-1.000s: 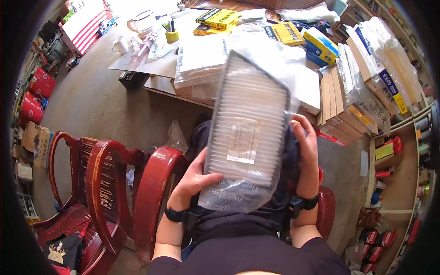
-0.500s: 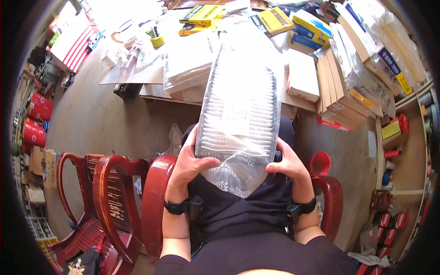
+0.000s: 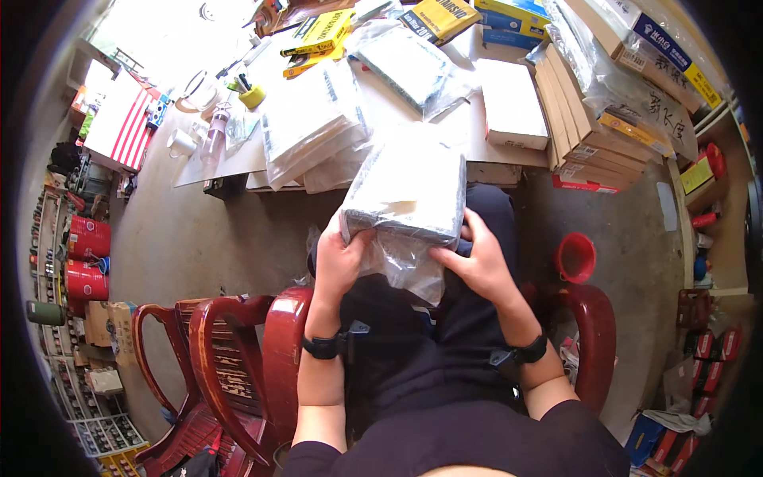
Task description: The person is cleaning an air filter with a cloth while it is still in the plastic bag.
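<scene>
An air filter [image 3: 409, 187] in a clear plastic bag is held between my two hands above my lap. My left hand [image 3: 340, 253] grips its near left corner, thumb on the bag. On the near right side, my right hand [image 3: 479, 258] pinches the bag's edge with thumb and fingers. The loose end of the plastic bag [image 3: 409, 266] hangs crumpled toward me between the hands. The filter's far end tilts up near the table's front edge, and its pleats are washed out by glare.
The white table [image 3: 485, 163] ahead holds a bagged filter [image 3: 413, 67], a stack of bagged filters [image 3: 306, 119], a white box [image 3: 513, 103] and upright cartons [image 3: 568, 119]. A red bucket [image 3: 575, 258] stands on the floor at right. Wooden chairs [image 3: 207, 358] are at my left.
The bagged filter has tipped, so its near end face shows and it looks shorter. My view has shifted, revealing another bagged filter on the table. Both hands still hold the package.
</scene>
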`<state>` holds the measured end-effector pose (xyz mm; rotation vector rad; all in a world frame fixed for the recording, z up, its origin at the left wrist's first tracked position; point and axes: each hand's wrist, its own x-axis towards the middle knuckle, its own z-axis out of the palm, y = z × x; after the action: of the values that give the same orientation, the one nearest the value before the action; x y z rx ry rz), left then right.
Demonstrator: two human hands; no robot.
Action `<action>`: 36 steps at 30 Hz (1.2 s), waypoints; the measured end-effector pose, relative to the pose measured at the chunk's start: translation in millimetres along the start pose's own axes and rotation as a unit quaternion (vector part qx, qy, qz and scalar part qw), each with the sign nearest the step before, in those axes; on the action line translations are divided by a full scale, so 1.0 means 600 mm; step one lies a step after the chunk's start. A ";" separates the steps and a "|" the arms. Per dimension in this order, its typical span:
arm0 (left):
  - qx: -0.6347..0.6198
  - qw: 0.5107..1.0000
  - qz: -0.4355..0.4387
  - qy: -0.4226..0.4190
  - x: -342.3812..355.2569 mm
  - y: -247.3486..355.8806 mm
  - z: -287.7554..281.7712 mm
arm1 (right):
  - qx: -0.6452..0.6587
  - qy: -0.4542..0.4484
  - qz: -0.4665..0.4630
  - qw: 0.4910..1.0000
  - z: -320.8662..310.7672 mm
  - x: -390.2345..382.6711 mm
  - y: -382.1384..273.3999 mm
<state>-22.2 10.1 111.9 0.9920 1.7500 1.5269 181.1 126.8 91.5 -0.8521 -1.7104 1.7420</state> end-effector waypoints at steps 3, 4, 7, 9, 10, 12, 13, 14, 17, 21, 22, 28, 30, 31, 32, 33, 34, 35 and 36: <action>0.004 0.999 0.027 0.018 0.008 -0.031 0.008 | -0.075 0.021 0.016 0.997 0.017 -0.001 0.031; 0.041 0.999 0.026 0.022 0.008 -0.033 0.013 | -0.084 0.036 0.011 0.996 0.021 -0.002 0.039; 0.036 0.999 0.007 0.038 0.002 -0.074 0.009 | -0.104 0.062 -0.002 0.993 0.035 0.002 0.043; -0.092 0.989 -0.103 0.050 0.000 -0.087 0.008 | -0.127 0.071 -0.011 0.989 0.043 0.003 0.042; -0.129 0.976 -0.160 0.066 -0.002 -0.086 0.012 | -0.152 0.084 -0.019 0.985 0.045 0.003 0.042; -0.303 0.927 -0.220 0.028 -0.009 -0.081 0.006 | -0.178 0.080 -0.034 0.980 0.049 0.003 0.037; -0.446 0.862 -0.239 -0.008 -0.008 -0.080 0.000 | -0.203 0.074 -0.046 0.975 0.053 0.005 0.032; -0.471 0.853 -0.223 -0.026 -0.006 -0.081 0.004 | -0.208 0.054 -0.024 0.976 0.054 0.007 0.024; -0.473 0.837 -0.273 -0.031 -0.018 -0.107 0.017 | -0.231 0.050 -0.098 0.967 0.074 0.001 -0.006; -0.628 0.722 -0.280 -0.085 -0.025 -0.125 0.038 | -0.238 0.019 -0.191 0.952 0.085 0.011 -0.015; -0.680 0.669 -0.275 -0.123 -0.025 -0.137 0.035 | -0.267 -0.008 -0.172 0.948 0.091 0.009 -0.022; -0.678 0.702 -0.197 -0.088 -0.027 -0.123 0.037 | -0.326 -0.018 -0.194 0.925 0.124 -0.007 -0.042; -0.681 0.702 -0.191 -0.075 -0.042 -0.105 0.033 | -0.316 -0.048 -0.202 0.926 0.126 -0.019 -0.053; -0.524 0.838 -0.143 -0.052 -0.055 -0.098 0.033 | -0.318 -0.046 -0.199 0.926 0.122 -0.020 -0.055; -0.343 0.935 -0.088 -0.027 -0.070 -0.092 0.033 | -0.262 -0.067 -0.213 0.939 0.113 -0.022 -0.053; -0.146 0.989 -0.028 0.000 -0.083 -0.088 0.031 | -0.204 -0.089 -0.227 0.948 0.105 -0.024 -0.055; 0.059 0.997 0.033 0.030 -0.092 -0.087 0.027 | -0.190 -0.130 -0.154 0.961 0.091 -0.029 -0.067; 0.058 0.997 0.030 0.031 -0.089 -0.103 0.021 | -0.157 -0.140 -0.147 0.967 0.079 -0.027 -0.067; 0.161 0.987 -0.001 0.004 -0.080 -0.134 0.012 | -0.134 -0.147 -0.129 0.972 0.066 -0.027 -0.080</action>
<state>-2.4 -31.2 29.9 1.1387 2.0460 1.2714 159.2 91.0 140.2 -0.4650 -2.1801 1.5406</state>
